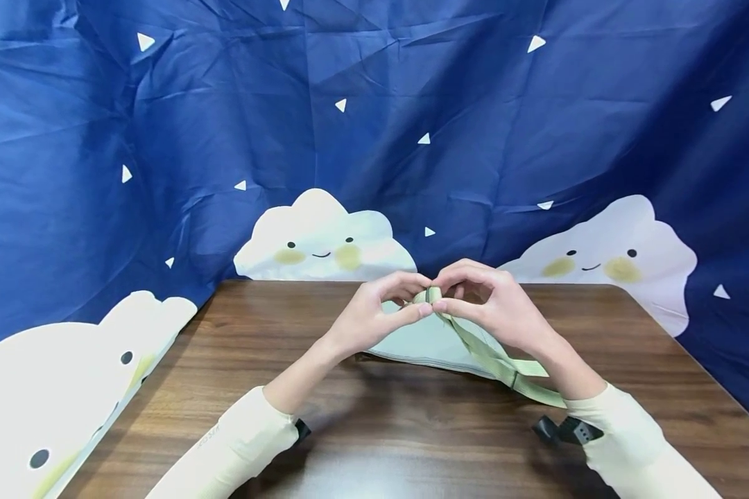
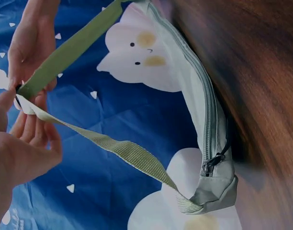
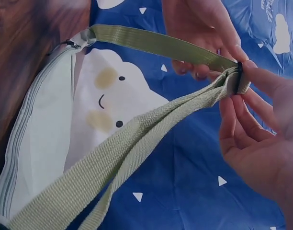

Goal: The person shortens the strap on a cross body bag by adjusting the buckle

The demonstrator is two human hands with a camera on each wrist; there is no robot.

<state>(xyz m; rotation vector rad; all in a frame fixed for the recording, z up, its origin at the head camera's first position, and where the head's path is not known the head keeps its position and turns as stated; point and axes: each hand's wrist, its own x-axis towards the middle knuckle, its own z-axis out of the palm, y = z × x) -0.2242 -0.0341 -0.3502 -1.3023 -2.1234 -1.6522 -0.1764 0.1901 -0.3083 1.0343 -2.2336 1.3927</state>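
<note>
Both hands meet above the table at a dark strap slider (image 3: 240,72) on a pale green webbing strap (image 1: 480,352). My left hand (image 1: 369,315) pinches the strap beside the slider between thumb and fingers. From the other side, my right hand (image 1: 496,305) pinches the strap at the slider's edge. Below them a pale mint zippered pouch bag (image 1: 431,343) rests on the table, partly hidden by the hands. In the left wrist view its zipper pull (image 2: 213,163) hangs near one end, where the strap joins the bag. Toward the right forearm, a second dark slider (image 1: 513,378) sits on the strap.
The brown wooden table (image 1: 274,326) reaches back to a blue curtain (image 1: 374,125) printed with white clouds and triangles. A cloud-shaped part of the cloth (image 1: 69,388) overlaps the table's left edge. Dark wrist devices (image 1: 574,430) sit at the cream sleeves.
</note>
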